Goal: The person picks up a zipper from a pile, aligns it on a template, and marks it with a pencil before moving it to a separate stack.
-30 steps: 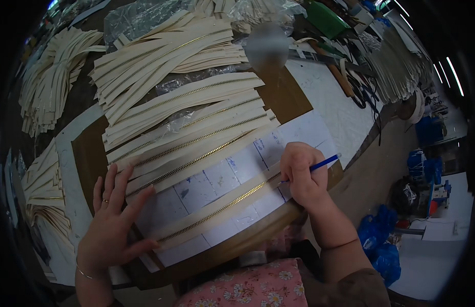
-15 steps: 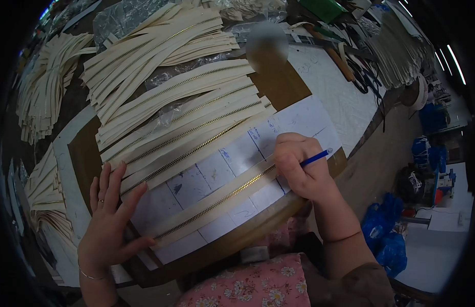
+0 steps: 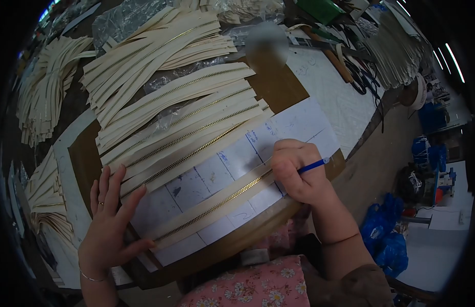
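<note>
Head view: worktop (image 3: 329,97) heaped with zippers (image 3: 161,51); right hand (image 3: 299,171) grip clamped on pen (image 3: 313,166), left hand (image 3: 109,230) grip apart, flat; card (image 3: 299,120) writing illegible.

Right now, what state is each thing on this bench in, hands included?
Left hand: open, flat, thumb by the left end of the zipper.
Right hand: closed around the blue pen.
Blue pen: gripped, tip hidden under the hand.
Zipper: closed, lying straight on the marked sheet.
Marked sheet: flat.
Zipper piles: closed, stacked behind.
</note>
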Tool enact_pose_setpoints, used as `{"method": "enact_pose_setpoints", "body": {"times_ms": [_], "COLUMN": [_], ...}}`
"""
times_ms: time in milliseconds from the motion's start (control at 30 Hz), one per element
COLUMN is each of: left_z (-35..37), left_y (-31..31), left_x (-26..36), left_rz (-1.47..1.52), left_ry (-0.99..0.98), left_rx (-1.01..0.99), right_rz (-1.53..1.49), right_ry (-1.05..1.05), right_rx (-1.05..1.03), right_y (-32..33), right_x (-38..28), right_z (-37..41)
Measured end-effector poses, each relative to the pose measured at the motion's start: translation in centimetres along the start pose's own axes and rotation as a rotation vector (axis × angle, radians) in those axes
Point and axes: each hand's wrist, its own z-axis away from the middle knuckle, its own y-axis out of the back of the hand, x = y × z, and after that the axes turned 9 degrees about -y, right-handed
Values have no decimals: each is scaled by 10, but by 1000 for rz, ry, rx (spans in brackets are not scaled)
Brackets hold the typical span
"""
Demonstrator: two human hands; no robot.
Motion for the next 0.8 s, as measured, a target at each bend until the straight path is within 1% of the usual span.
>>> {"method": "enact_pose_setpoints", "body": {"times_ms": [33,100,133,200,233,300,333,400,433,500,533,600,633,700,733,800], "left_z": [0,0,-1,1,2,3,3,4,4,4,3,-1,-5,-10,-11,-12], "left_y": [-1,0,2,7,8,9,8,6,5,4,4,3,1,-5,-8,-12], "left_x": [2,7,10,17,19,21,21,22,21,17,11,-5,-16,-36,-40,-45], "left_rz": [0,73,70,18,17,27,34,53,56,-76,-80,-191,-192,-200,-208,-53], "left_ry": [-7,-9,-5,-75,-58,-107,-92,-166,-153,-160,-147,-65,-49,-1,18,6], "left_rx": [10,125,142,157,175,126,146,142,161,254,267,495,502,703,705,715], "right_rz": [11,86,93,223,223,501,509,694,700,733,733,728,725,808,796,416], "right_ry": [4,128,144,92,110,-18,-1,93,112,81,99,186,200,275,289,-219], "right_rx": [3,64,58,279,264,225,206,135,122,117,111,178,167,219,210,51], "right_y": [2,7,8,8,9,12,11,10,11,13,15,17,15,6,-3,-22], "right_x": [2,10,5,-6,-7,-5,-5,-6,-6,-6,-7,-9,-11,-19,-28,-47], "right_z": [3,7,7,6,10,18,18,17,15,9,2,-22,-36,-70,-85,-111]}}
